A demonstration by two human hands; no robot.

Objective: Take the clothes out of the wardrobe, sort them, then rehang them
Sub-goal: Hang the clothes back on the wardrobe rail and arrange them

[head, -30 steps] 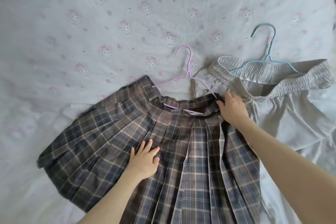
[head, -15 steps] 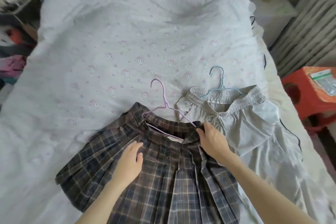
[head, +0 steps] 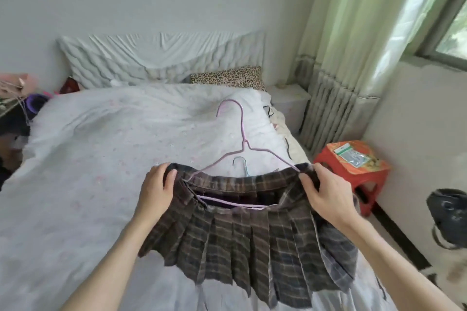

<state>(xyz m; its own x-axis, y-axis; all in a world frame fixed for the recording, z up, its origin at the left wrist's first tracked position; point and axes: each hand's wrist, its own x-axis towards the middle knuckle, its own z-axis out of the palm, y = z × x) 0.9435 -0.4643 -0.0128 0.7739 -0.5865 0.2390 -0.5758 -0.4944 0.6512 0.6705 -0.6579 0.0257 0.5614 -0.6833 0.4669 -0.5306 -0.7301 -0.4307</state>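
A dark plaid pleated skirt [head: 242, 242] hangs in the air above the bed, held up by its waistband. My left hand [head: 156, 190] grips the waistband's left end and my right hand [head: 326, 194] grips its right end. A purple wire hanger [head: 240, 144] sits inside the waistband, its hook pointing up and its shoulders ending at my two hands. Behind the skirt only the hook of a blue hanger [head: 241, 163] shows; the grey garment on it is hidden.
The bed [head: 88, 159] with its white patterned cover fills the left and middle. A leopard-print pillow [head: 227, 77] lies at the headboard. A red plastic stool [head: 353, 171] stands to the right of the bed, near the curtains [head: 353, 45]. Clutter sits at the far left edge.
Both hands took hold of the skirt's waistband ends and lifted the skirt with its purple hanger off the bed. My head tilted up, so the room came into view.
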